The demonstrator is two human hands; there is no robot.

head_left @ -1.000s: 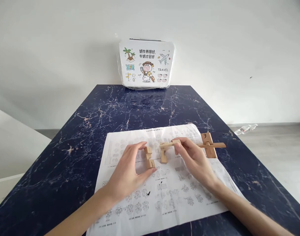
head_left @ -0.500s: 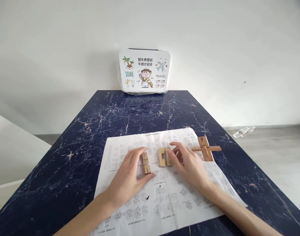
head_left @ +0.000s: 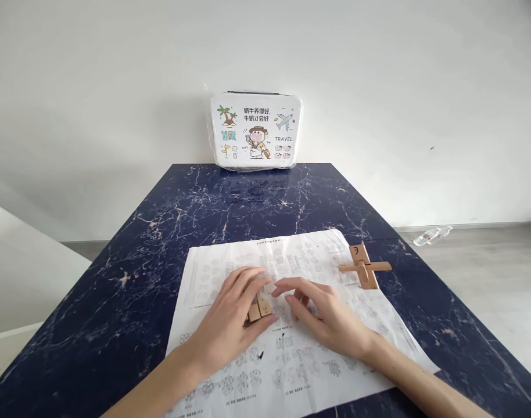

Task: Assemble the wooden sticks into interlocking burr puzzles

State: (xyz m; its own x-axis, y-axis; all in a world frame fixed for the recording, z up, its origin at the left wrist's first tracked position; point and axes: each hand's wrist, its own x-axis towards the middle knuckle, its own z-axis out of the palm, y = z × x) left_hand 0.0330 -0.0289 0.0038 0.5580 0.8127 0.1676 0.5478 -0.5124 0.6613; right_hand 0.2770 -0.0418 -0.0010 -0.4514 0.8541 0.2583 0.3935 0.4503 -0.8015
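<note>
My left hand (head_left: 230, 310) curves around a small group of notched wooden puzzle pieces (head_left: 259, 310), its fingers over their far end and its thumb at the near end. Pen marks show on their near ends; the rest is hidden under the fingers. Just to the right is my right hand (head_left: 318, 307), fingers loosely bent and apart, holding nothing that I can see. Both hands rest over a printed sheet (head_left: 311, 255) of line drawings. Farther right, a wooden cross of interlocked pieces (head_left: 363, 266), marked with pen, lies at the sheet's edge.
The sheet lies on a dark blue marble-patterned table (head_left: 257, 215). At its far end a white cartoon-printed case (head_left: 257, 130) in clear plastic leans against the wall. A clear plastic bottle (head_left: 431, 235) lies on the floor to the right.
The pair of notched pieces by my right hand has moved left against the pieces in my left hand. My right hand has shifted left and nearer, off those pieces.
</note>
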